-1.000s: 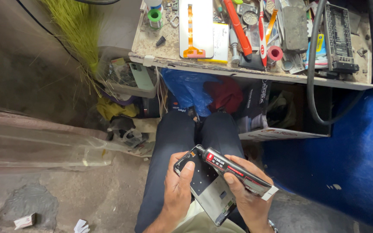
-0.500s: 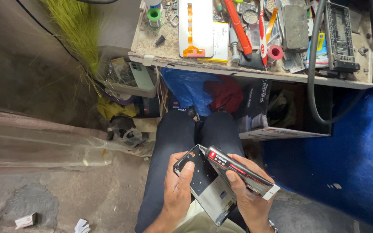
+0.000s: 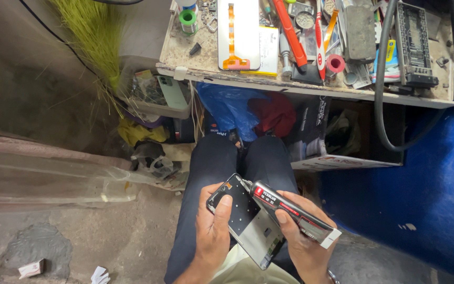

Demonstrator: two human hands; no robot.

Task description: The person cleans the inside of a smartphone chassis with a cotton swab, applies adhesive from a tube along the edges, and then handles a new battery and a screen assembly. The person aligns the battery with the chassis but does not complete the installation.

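- Head view: the left hand (image 3: 212,231) cradles an opened phone frame (image 3: 248,221) over the lap, fingers wrapped under its near edge and thumb pressed flat on its inner face, which keeps the open side turned up and steady.
- The right hand (image 3: 296,239) is closed around a tube of adhesive (image 3: 290,211), gripped along its body like a pen, so the slim nozzle points down at the frame's upper edge. The tip looks to be touching or just above that edge; I cannot tell which.
- The frame sits tilted across dark trousers (image 3: 222,163), between both knees, well below the workbench (image 3: 311,89).
- On the bench lie a white phone back panel with an orange flex strip (image 3: 237,31), a red-handled tool (image 3: 290,31), a roll of red tape (image 3: 335,63), a green spool (image 3: 188,18) and a black hose (image 3: 382,79) hanging over the edge.
- Under the bench a blue plastic bag (image 3: 227,108) and red cloth (image 3: 274,113) crowd the space ahead of the knees; a clear plastic sheet (image 3: 48,173) lies to the left on the concrete floor.
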